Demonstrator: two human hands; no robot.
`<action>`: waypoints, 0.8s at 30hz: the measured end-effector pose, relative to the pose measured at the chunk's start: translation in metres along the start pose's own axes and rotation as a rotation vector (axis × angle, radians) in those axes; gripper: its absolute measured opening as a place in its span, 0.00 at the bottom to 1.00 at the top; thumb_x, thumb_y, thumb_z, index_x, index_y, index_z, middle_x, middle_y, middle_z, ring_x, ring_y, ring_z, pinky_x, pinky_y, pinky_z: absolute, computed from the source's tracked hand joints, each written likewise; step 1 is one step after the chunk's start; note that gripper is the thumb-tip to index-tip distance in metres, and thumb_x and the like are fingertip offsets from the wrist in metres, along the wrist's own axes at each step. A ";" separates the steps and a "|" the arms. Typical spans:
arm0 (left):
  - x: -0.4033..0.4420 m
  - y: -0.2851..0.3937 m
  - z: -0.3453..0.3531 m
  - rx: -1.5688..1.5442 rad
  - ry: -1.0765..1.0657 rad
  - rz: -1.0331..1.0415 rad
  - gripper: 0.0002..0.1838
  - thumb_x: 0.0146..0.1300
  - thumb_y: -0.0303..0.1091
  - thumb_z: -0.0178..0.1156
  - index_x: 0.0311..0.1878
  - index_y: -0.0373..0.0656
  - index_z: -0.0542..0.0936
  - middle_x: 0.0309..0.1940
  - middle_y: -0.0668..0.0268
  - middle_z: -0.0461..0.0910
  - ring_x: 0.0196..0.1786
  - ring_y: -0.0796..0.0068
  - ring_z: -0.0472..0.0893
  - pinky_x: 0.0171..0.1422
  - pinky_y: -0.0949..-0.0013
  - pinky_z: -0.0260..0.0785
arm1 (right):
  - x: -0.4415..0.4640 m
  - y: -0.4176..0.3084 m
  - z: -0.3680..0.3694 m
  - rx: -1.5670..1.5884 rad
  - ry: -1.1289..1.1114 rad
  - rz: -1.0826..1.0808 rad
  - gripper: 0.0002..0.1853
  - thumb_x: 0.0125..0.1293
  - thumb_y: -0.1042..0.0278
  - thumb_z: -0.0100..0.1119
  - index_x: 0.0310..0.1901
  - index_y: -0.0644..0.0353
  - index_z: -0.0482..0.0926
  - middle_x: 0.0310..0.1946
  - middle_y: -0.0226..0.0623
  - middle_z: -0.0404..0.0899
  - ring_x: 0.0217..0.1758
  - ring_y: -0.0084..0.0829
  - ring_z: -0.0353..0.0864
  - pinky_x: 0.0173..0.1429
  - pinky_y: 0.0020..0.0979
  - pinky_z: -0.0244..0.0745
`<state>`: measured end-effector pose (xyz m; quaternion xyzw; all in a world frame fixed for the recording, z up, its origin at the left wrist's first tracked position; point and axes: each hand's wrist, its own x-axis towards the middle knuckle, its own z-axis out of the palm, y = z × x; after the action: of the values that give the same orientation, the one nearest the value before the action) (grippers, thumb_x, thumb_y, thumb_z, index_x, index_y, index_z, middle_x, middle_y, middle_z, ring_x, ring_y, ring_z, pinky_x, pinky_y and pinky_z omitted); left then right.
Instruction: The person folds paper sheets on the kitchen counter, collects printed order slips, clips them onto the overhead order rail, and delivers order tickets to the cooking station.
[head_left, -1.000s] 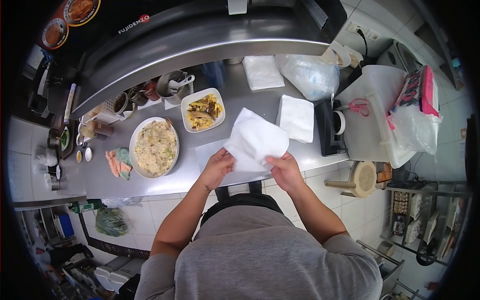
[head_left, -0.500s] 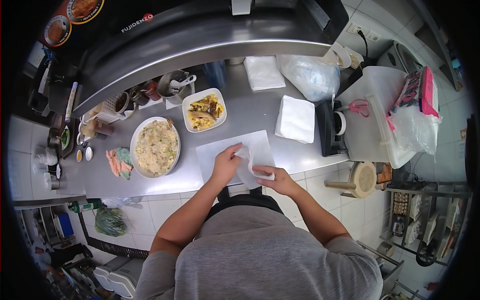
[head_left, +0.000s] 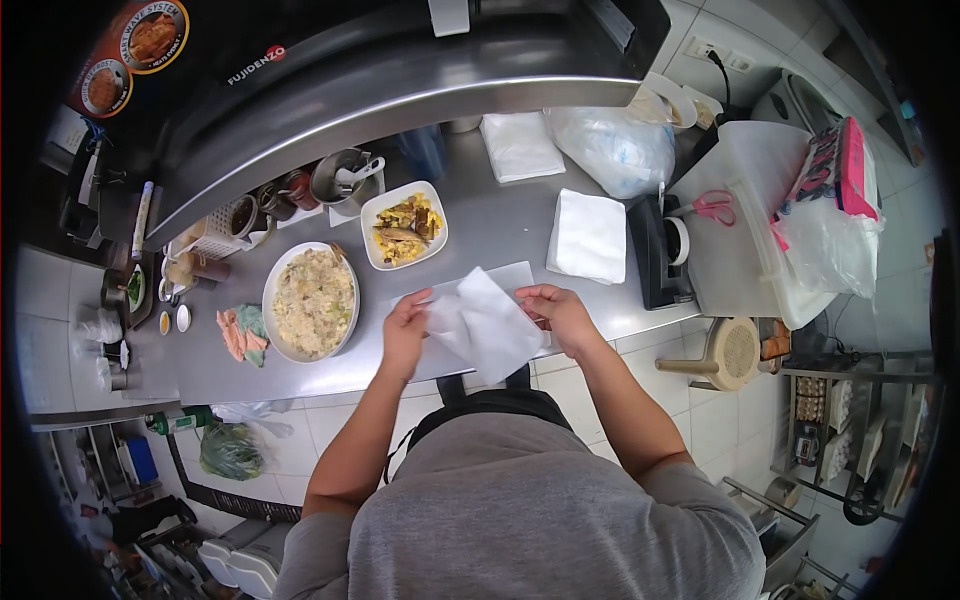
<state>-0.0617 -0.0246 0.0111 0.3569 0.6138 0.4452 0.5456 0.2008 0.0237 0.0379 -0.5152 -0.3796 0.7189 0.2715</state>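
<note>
A thin white sheet (head_left: 485, 325), like a paper napkin, is held up and spread between my two hands over the counter's front edge. My left hand (head_left: 405, 322) pinches its left side. At the sheet's right edge my right hand (head_left: 555, 315) is closed, with thumb and fingers together on the upper right part. Another flat white sheet (head_left: 520, 275) lies on the counter beneath, mostly covered. Behind my hands stands a square white bowl (head_left: 377, 250) of yellow and brown food. To the left sits an oval dish (head_left: 352, 335) of fried rice.
Stacked white napkins (head_left: 588, 237) lie right of my hands, with a second stack (head_left: 522, 147) farther back. A tape dispenser (head_left: 655, 260) and plastic bin (head_left: 735, 190) with pink scissors (head_left: 714, 207) stand right. Crumpled cloths (head_left: 242, 333) lie left. A steel shelf (head_left: 420, 100) overhangs the back.
My hands have moved apart, and the white sheet, folded and bunched before, is now spread wider between them. The view has shifted slightly.
</note>
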 end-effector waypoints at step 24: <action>0.005 -0.033 -0.038 0.370 0.306 0.049 0.07 0.60 0.22 0.52 0.40 0.36 0.78 0.25 0.66 0.80 0.24 0.81 0.77 0.27 0.77 0.67 | 0.049 0.027 -0.003 -0.695 0.450 -0.315 0.23 0.50 0.77 0.58 0.52 0.63 0.70 0.33 0.48 0.76 0.37 0.47 0.78 0.42 0.39 0.72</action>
<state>-0.0982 -0.0373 -0.0211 0.3938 0.7517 0.3872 0.3605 0.1877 0.0477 -0.0113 -0.6554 -0.6041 0.3683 0.2643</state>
